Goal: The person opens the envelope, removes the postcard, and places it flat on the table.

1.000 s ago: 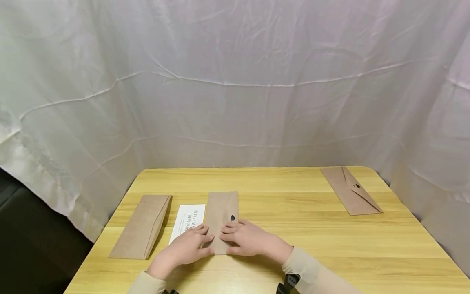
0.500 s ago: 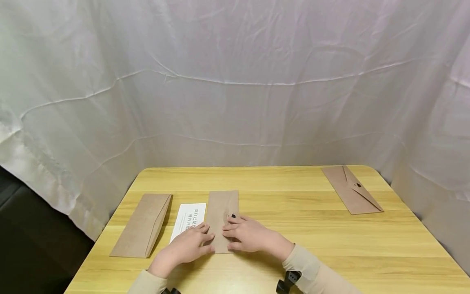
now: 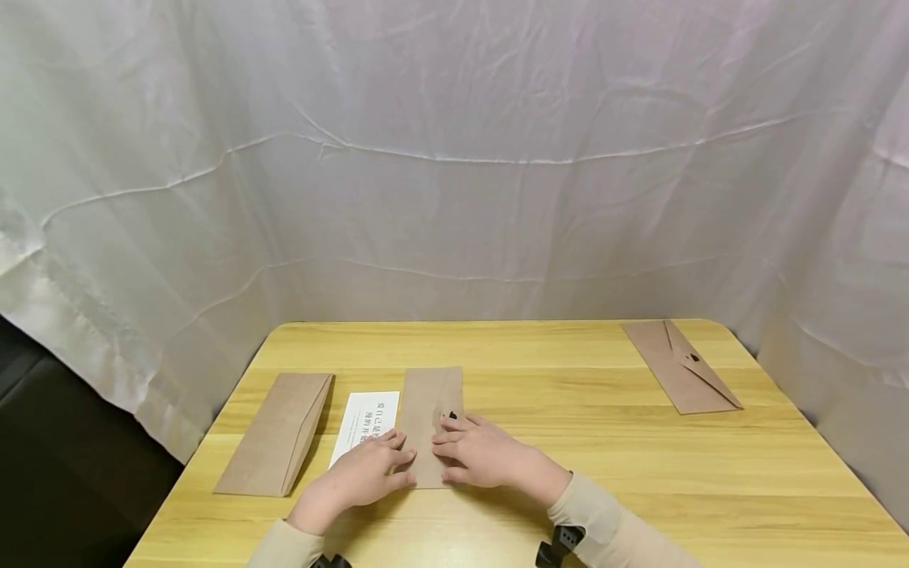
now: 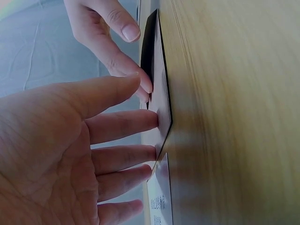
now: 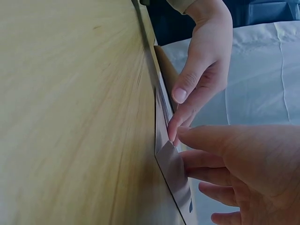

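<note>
Just to the right of the white card (image 3: 358, 422), a brown envelope (image 3: 433, 390) lies on the bench (image 3: 540, 379) with its long sides running away from the person, a dark mark (image 3: 452, 415) showing on the flap along the side away from the card. It looks like plain paper, so I would expect it to be light, flexible and easily creased, a little stiffer where the flap doubles over, and ready to skid on the smooth bench if pushed sideways. The left hand (image 3: 362, 473), reaching over the near part of the card, has its fingers extended and their tips on the envelope's card-side edge; whether it also touches the card I cannot tell. The right hand (image 3: 490, 457), on the envelope's side away from the card, lays lightly bent fingers on the flap, pinching nothing. The best hold is probably a gentle pinch of thumb and fingers on the two long edges, or at the end farther from the person, since pulling the flap might tear it or lift it. Left of the card lies a second envelope (image 3: 266, 442), and well to its right, farther back, a third envelope (image 3: 663, 375).
</note>
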